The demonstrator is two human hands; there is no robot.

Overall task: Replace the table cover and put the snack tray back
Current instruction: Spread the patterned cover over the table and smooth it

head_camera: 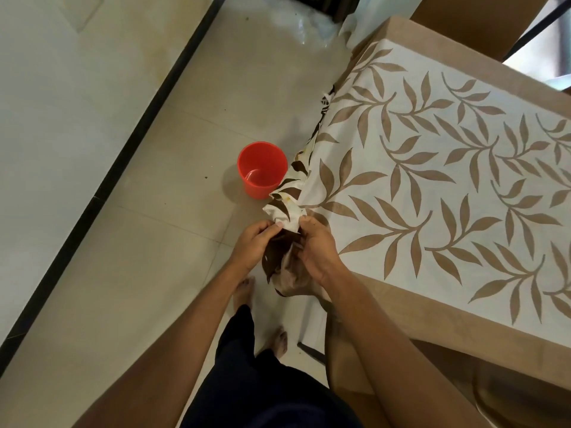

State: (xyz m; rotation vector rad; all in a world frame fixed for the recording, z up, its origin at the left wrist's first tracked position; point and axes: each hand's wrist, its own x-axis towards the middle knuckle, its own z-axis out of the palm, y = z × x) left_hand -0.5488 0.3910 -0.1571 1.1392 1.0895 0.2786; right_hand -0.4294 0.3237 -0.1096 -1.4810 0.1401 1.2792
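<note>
- Your left hand (253, 245) pinches a bunched, dark-leafed cloth (284, 208) between thumb and fingers, at the near corner of the table.
- Your right hand (315, 251) has its fingers curled round the same cloth, just beside the left hand. The two hands nearly touch.
- The dark-leafed cloth is white with dark brown leaves. It shows along the table's left edge and hangs in a gathered bundle below your hands. A yellowish stain marks it near the upper fold.
- The table cover (432, 180) is white with tan leaf sprigs and a broad tan border. It lies flat over the tabletop, and its border hangs down over the near side.
- A red bucket (262, 169) stands upright on the tiled floor (154, 242), just beside the table's edge and touching or nearly touching the hanging cloth; which one cannot be told.
- A black strip (123, 149) runs diagonally across the floor, well apart from the table.
- Your bare feet (245, 288) and dark trousers (262, 381) are at the table corner.
- A cardboard box (463, 23) sits beyond the table's far end, with clear plastic (312, 26) on the floor near it.
</note>
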